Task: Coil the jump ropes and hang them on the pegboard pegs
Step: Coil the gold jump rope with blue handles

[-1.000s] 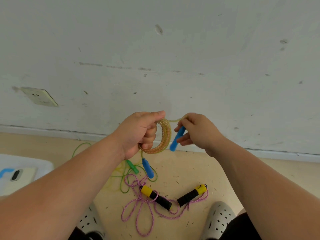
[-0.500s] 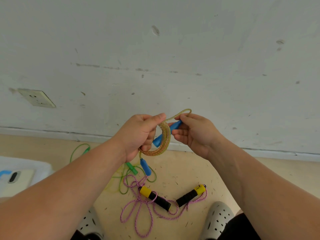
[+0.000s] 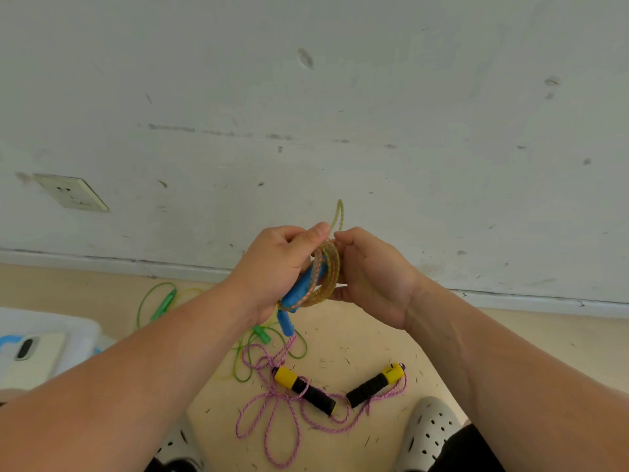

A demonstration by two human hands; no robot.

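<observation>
Yellow-orange rope (image 3: pixel 330 270) sits wound into a tight coil between my hands, held up in front of the wall (image 3: pixel 408 131) so nothing drags on the floor (image 3: pixel 371 338). My left grip (image 3: pixel 272 267) is curled round the coil, thumb clamped on top so the turns cannot spring apart. One blue handle (image 3: pixel 301 289) lies pushed through the coil's middle, I judge to lock it; the second blue handle (image 3: pixel 285 323) dangles just below. My right grip (image 3: pixel 374 277) pinches the loose end, where a small loop (image 3: pixel 340 212) stands up, ready to be pulled snug. A green rope (image 3: pixel 160 301) and a pink rope (image 3: pixel 272 413) lie uncoiled on the floor by my feet. No pegboard shows, so hanging comes later.
</observation>
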